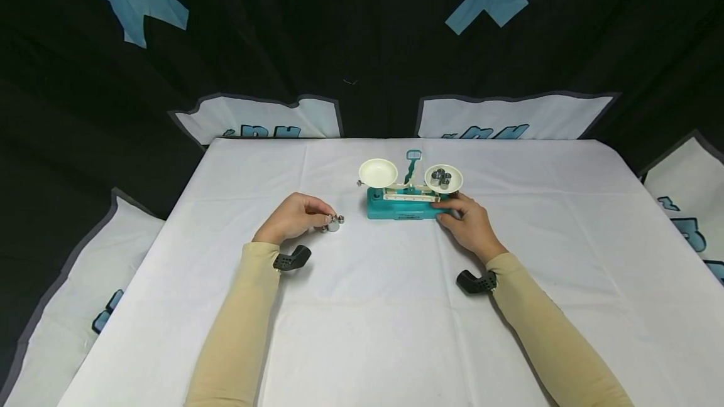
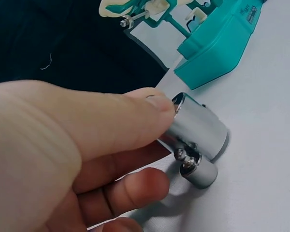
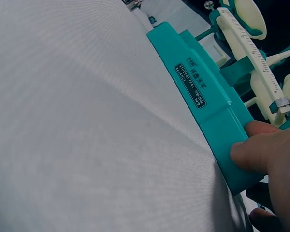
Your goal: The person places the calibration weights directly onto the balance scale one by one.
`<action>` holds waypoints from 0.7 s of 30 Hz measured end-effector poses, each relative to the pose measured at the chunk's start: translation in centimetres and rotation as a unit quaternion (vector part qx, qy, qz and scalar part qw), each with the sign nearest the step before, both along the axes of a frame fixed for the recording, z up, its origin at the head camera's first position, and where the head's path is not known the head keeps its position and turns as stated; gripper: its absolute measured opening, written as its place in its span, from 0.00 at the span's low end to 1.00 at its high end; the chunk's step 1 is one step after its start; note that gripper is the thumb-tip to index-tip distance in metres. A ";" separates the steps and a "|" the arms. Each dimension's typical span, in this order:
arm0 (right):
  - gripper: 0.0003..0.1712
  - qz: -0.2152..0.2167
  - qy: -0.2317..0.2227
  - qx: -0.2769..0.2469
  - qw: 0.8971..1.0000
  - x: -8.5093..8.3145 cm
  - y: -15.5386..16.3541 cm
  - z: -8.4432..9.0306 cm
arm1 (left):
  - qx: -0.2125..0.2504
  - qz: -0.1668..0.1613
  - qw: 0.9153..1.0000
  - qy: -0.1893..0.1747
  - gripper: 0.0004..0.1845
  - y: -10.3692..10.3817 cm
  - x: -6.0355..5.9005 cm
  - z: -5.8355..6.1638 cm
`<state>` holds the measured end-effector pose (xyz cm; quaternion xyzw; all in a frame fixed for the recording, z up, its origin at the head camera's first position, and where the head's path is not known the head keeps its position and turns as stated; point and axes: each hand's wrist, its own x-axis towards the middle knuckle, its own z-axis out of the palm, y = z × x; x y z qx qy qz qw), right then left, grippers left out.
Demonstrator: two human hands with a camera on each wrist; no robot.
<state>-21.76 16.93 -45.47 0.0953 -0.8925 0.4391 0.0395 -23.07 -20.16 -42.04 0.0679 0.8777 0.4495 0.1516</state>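
A teal tray balance [image 1: 403,208] with two cream pans stands on the white cloth. Several metal weights [image 1: 444,179] sit in its right pan [image 1: 458,179]. The right hand [image 1: 468,222] grips the right end of the balance's base, its thumb on the front face. Left of the balance, the left hand [image 1: 296,215] pinches a large cylindrical metal weight [image 2: 200,128] at its top, where the thumb hides part of the rim. Close beside that weight stands a smaller metal weight [image 2: 201,174]. The other left fingers are loosely bent below the thumb.
The left pan [image 1: 378,173] rises beside the balance's teal upright [image 1: 411,171]. White cloth [image 1: 367,319] covers the table. Behind its far edge hangs a dark curtain [image 1: 271,36] with blue patches. Black wrist mounts [image 1: 292,258] are strapped over both sleeves.
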 end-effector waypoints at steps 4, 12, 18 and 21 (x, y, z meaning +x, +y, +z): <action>0.15 0.001 0.002 -0.001 1.000 0.0 0.0 0.0 | 0.005 0.005 1.000 0.006 0.08 -0.3 0.0 0.2; 0.15 0.002 0.004 -0.007 1.000 0.0 0.0 0.1 | -0.026 0.001 0.998 0.055 0.08 -0.3 0.0 1.4; 0.15 0.003 0.001 -0.007 1.000 0.0 0.0 0.0 | -0.023 0.001 0.998 0.066 0.07 0.1 0.2 3.4; 0.15 0.000 -0.002 -0.007 1.000 -0.1 -0.1 0.0 | -0.016 -0.001 0.998 0.068 0.07 0.3 -0.2 4.4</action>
